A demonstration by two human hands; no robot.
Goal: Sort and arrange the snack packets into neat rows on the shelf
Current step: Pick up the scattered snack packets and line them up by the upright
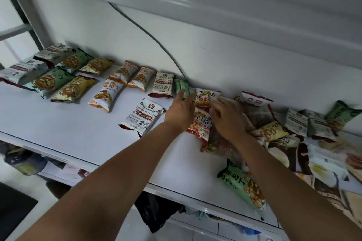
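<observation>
Both arms reach in over white shelf (78, 123). Left grip (179, 111) released: fingers straight, laid along the left edge of two red-and-white packets. Fingertips sit just beside the small green packet (181, 86) at the back wall; can't tell if they touch it.

Upper red-and-white packet (207, 97) lies near the wall, lower red-and-white packet (201, 123) just in front of it, edges touching or overlapping. Right grip (229, 117) sits on their right side, fingers over the upper packet's lower corner, thumb tucked toward the lower one. Pinching or just resting, can't tell; the underside is hidden by the hand.

Left of the hands, packets lie flat in short rows:
- grey-white pair (21, 70), cut off by the frame edge
- green pair (47, 82)
- yellow pair (74, 89)
- orange-white three (106, 94)
- two white-and-brown packets (143, 116), one in front, one at the back

Right of the hands is the unsorted pile (270, 131), overlapping, partly hidden under the right forearm, far end blurred and cut off. Green crouton packet (244, 184) lies at the shelf's front edge. Grey cable (147, 33) runs down the wall and goes behind the packets. Below the shelf are a black bag (152, 213) and other items too blurred to name.
</observation>
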